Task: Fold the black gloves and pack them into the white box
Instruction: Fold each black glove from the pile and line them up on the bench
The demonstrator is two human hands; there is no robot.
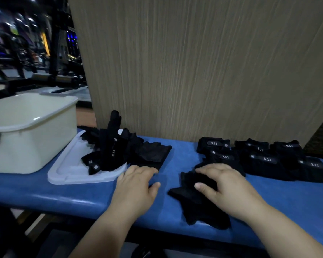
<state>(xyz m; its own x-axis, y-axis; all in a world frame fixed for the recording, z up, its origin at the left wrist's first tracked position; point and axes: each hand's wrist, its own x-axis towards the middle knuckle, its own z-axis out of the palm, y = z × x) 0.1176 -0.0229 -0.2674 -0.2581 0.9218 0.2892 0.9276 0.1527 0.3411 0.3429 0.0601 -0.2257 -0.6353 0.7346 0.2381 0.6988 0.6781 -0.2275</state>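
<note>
Tabletop (45, 192), blue and padded, runs across my view from nine to three o'clock, with a wood-grain panel (194, 62) standing behind it at twelve. White box (26, 131) sits open at nine o'clock; I cannot see anything inside it from this angle. Its flat white lid (67, 172) lies just beside it, toward the centre.

At three o'clock a group of folded gloves (268, 159) lies in neat overlapping squares, labels up. A loose pile of gloves (110, 151) rests partly on the lid at about ten o'clock, one cuff sticking up.

One black glove (196, 203) lies at five o'clock near the front edge, crumpled and spread out. I judge it light, soft and floppy, with no stiffness to keep a fold, so it needs smoothing flat and pressing down. The cuff end and the fingertips look like the best places to take hold.

My right hand (226, 185) lies palm down on the upper part of this glove, fingers fairly straight, thumb resting on the fabric. It presses rather than grips. The glove's lower part trails toward six o'clock, out from under the palm.

My left hand (134, 185) rests flat on the tabletop at about seven o'clock, fingers extended and holding nothing. Its fingertips are at the near edge of the loose pile. A strip of bare tabletop lies between it and the glove under my right hand.
</note>
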